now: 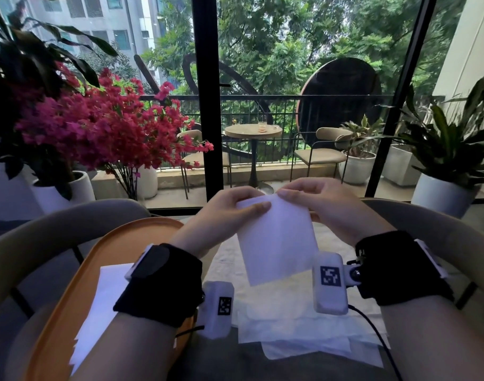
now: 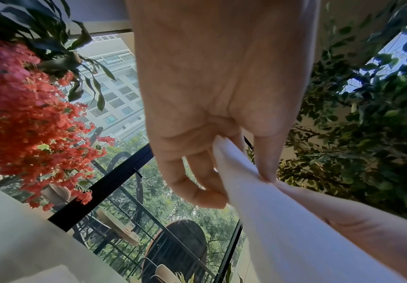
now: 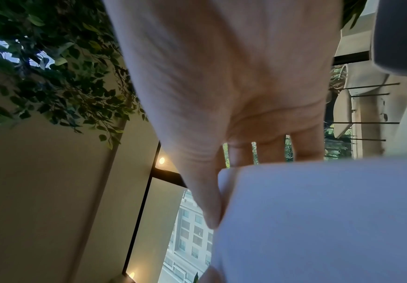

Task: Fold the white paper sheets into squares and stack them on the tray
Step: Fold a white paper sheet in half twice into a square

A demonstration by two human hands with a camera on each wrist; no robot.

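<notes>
I hold a folded white paper sheet up in the air in front of me. My left hand pinches its upper left edge, thumb on the near face. My right hand pinches the upper right corner. The left wrist view shows the sheet caught between thumb and fingers. In the right wrist view the thumb presses the sheet. An orange tray lies at lower left with folded white paper on it. More unfolded white sheets lie on the table below my wrists.
A cream table surface sits under the sheets. Curved chair backs stand left and right. A black cable runs from the right wrist band. Pink flowers and potted plants stand by the window.
</notes>
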